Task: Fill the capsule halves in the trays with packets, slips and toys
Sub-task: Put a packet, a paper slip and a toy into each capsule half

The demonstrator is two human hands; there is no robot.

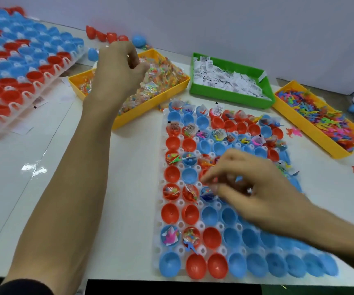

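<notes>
step: mid-fill of the near tray (158,201); packets going into capsule halves, far rows mostly loaded, near rows mostly bare
left hand (119,67): over the yellow packet bin (129,119), fingers curled down into the heap of packets (161,79); looks like it pinches one or a few, exact hold blurred
right hand (257,188): low over mid-tray, fingers curled with tips drawn together near a red half (206,174); seems to be dropping or seating something small, but motion blur hides what, cannot tell if it holds anything
capsule halves: red and blue, sit open-side up in the white tray wells; several hold clear packets, some also a paper slip and a coloured toy
empty halves (216,266): nearest rows, blue and red, nothing in them
slips (225,77): white folded papers in the green bin (231,95), beyond the tray
toys (318,116): small bright plastic figures in the right yellow bin (329,149); a couple loose on the worktop (116,167) beside it
second tray (50,73): far left, red and blue halves, no contents visible from here
loose capsules (106,36): red and blue, by the back wall
next move (judged): left hand lifts packets clear of the heap and carries them to the tray; right hand places one per bare half, working toward the near rows
needs: one packet per well, no doubles, slips and toys to follow in the same halves
risk: packet catching on a rim and tipping a light half out of its well
</notes>
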